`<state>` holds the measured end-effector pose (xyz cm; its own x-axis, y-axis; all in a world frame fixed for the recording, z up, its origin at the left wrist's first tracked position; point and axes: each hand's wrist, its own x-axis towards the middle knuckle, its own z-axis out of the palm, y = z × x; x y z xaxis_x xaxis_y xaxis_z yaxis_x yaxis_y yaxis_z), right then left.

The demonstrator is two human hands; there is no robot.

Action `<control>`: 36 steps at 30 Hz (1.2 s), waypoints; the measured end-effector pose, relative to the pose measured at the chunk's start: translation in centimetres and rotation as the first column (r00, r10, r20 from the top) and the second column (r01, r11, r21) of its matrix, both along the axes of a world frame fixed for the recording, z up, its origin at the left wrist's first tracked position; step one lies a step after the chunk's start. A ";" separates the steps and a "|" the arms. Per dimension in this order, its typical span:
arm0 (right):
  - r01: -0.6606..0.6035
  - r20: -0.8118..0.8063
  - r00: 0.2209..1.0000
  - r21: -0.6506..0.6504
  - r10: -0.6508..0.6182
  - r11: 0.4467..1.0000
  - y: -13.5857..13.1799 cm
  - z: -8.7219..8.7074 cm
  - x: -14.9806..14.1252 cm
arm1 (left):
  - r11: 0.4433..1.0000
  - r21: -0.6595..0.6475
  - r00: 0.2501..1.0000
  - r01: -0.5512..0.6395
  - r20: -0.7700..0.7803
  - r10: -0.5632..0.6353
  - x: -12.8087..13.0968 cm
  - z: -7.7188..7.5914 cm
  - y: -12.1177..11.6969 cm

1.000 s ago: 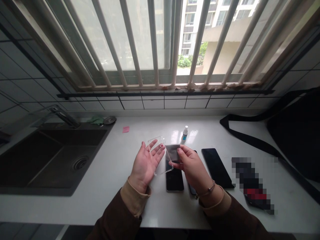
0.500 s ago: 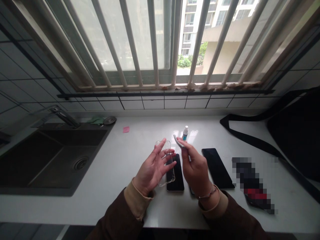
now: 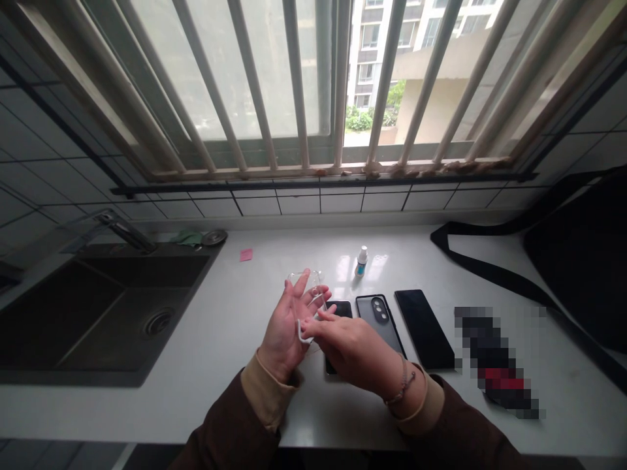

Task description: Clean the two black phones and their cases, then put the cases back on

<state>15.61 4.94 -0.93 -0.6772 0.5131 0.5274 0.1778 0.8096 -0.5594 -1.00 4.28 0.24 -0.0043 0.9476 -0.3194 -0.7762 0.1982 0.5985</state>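
A clear phone case (image 3: 316, 281) lies across the palm and fingers of my left hand (image 3: 281, 333), which holds it. My right hand (image 3: 355, 346) pinches a thin white cloth or pad (image 3: 304, 335) at the lower part of the case; its exact kind is hard to make out. Under my right hand, partly hidden, is a dark phone (image 3: 341, 307). Beside that lies a black-rimmed phone case (image 3: 385, 321) with a camera cutout. Further right rests a large black phone (image 3: 425, 329).
Behind my hands stands a small white dropper bottle (image 3: 361, 263). A pink sticky note (image 3: 245, 254) lies on the white counter (image 3: 215, 339). The sink (image 3: 102, 313) is at the left, a black bag (image 3: 578, 254) with its strap at the right. A blurred-out item (image 3: 499, 362) lies near it.
My right hand has moved left and down, bringing the white piece onto the clear case. My left hand has shifted slightly left. The black-rimmed case and the bottle show more fully.
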 end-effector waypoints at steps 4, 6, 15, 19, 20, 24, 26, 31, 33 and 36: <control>-0.063 0.058 0.996 -0.048 0.066 0.997 -0.1 0.9 0.5 | 1.000 0.003 1.000 -0.029 0.007 0.029 -0.3 -0.4 0.4; -0.073 0.075 0.994 -0.072 0.078 0.995 0.0 1.3 0.8 | 0.999 0.002 0.999 -0.047 0.011 0.047 -0.4 -0.6 0.5; 0.163 -0.158 0.966 -0.246 -0.205 0.955 0.8 1.1 1.5 | 0.997 -0.033 0.995 -0.068 -0.071 0.065 -0.9 -0.7 0.9; 0.385 -0.295 0.809 -0.388 -0.509 0.837 1.5 0.7 1.7 | 0.995 -0.095 0.982 -0.022 -0.189 0.004 -1.3 -0.2 1.0; 0.407 -0.299 0.785 -0.411 -0.542 0.816 1.7 0.7 1.8 | 0.993 -0.114 0.979 -0.009 -0.205 -0.014 -1.4 0.0 0.9; 0.439 -0.279 0.760 -0.445 -0.586 0.781 2.1 0.5 1.8 | 0.985 -0.170 0.962 0.029 -0.263 -0.074 -1.7 0.0 0.9; 0.452 -0.262 0.759 -0.447 -0.596 0.772 2.2 0.4 1.8 | 0.988 -0.153 0.924 0.007 -0.377 -0.065 -2.1 -0.5 1.0; 0.465 -0.234 0.763 -0.448 -0.603 0.763 2.4 0.1 1.8 | 0.991 -0.054 0.504 -0.122 -0.864 0.015 -3.5 -3.0 1.6; 0.465 -0.225 0.770 -0.443 -0.597 0.766 2.5 0.0 1.8 | 0.988 -0.048 0.403 -0.148 -0.915 0.016 -4.2 -3.5 1.8; 0.474 -0.213 0.772 -0.437 -0.600 0.765 2.6 -0.1 1.9 | 0.988 -0.037 0.243 -0.151 -0.970 0.001 -4.9 -3.3 1.9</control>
<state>17.48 7.50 -1.03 -0.0554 0.9229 0.3810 0.2831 0.3805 -0.8804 -5.92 6.16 -3.10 -0.4504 0.8863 -0.1081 0.3545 0.2886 0.8894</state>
